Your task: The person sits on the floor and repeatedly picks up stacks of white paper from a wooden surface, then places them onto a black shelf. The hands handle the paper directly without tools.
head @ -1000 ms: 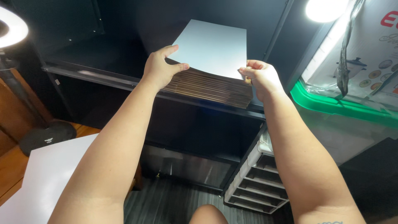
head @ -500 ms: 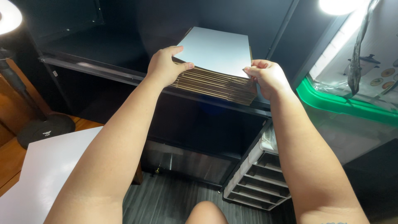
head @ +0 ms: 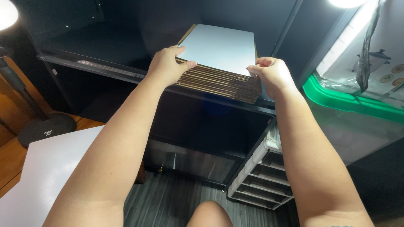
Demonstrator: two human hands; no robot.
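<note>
A: What is each hand doing up there?

B: Both grip a stack of flat cardboard sheets [head: 219, 71], white on its top face and brown along the layered edges. The left hand [head: 166, 67] clamps the stack's near left corner, thumb curled over the top sheet and fingers tucked beneath. The right hand [head: 272, 75] pinches the near right corner, fingertips bent onto the top edge.

A: So the fingers are closed, not spread?

B: Closed on the stack, both hands. A grip on opposite corners probably keeps the loose sheets squared, so none fans out.

A: And where does the stack sit?

B: On the dark shelf [head: 105, 71], its front edge overhanging the shelf lip just under the fingers, its far end running away from the fingertips into the dark cabinet. It seems to rest there partly, with the hands bearing the near end.

A: Anything else close by?

B: Below the right wrist stands a small drawer unit [head: 263, 176]. Right of the right hand lies a green-rimmed bin [head: 349, 103]. Far below the left forearm is a white tabletop [head: 46, 168].
</note>
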